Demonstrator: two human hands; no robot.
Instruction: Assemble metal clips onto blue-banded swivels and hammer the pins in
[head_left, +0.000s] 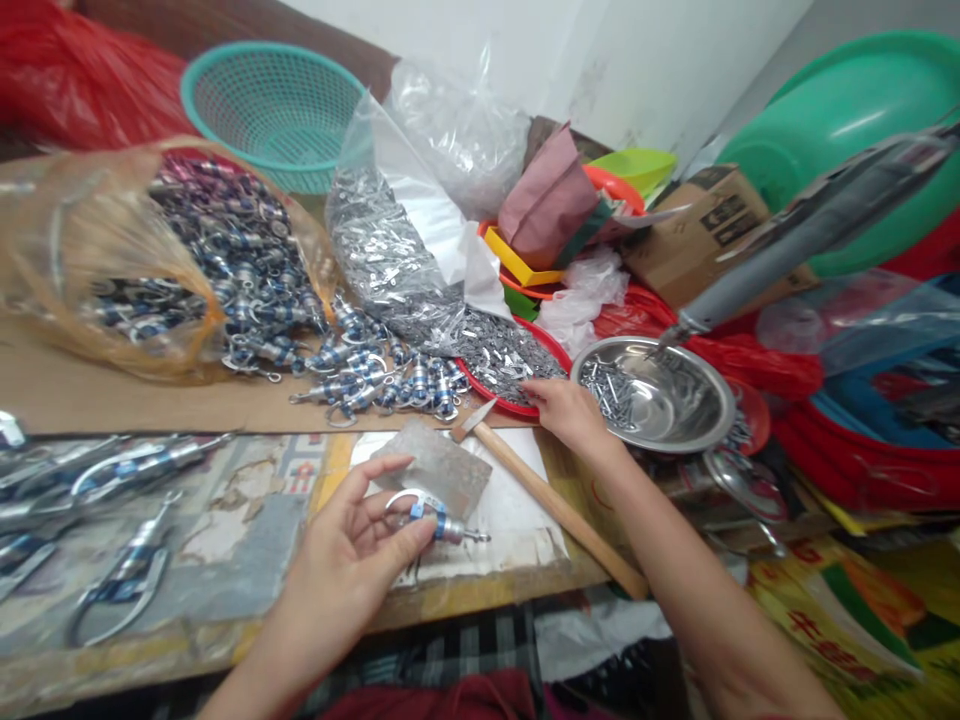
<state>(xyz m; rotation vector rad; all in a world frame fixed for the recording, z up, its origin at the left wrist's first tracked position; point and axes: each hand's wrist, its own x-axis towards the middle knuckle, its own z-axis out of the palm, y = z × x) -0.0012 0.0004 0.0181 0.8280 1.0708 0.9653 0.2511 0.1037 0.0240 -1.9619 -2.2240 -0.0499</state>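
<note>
A white wall (600,60) closes off the back of a crowded, paper-patched surface (232,590), where a pile of blue-and-silver metal fittings with curved hooks (409,385) spreads left of a round red tray (553,345) heaped with small flat grey metal pieces (491,348).

The main relation runs between the two hands: the right hand (574,415) is at the tray's near right edge, while a single blue-and-silver fitting (450,527) sits nearer the body and to its left, in the left hand (356,540). That fitting's long axis runs roughly left to right, its thin looped tip pointing right, toward the wooden-handled hammer (559,507). A flat grey metal plate (461,470) lies just beyond it.

The left hand comes in from the lower left, thumb and fingers pinching the fitting, index finger raised and curved above. The right forearm stretches diagonally from the lower right, back of the hand up, fingertips down among the grey pieces; whether they grip one cannot be told. Just right of them stands a shiny steel bowl (682,390) holding metal pins (609,393).
</note>
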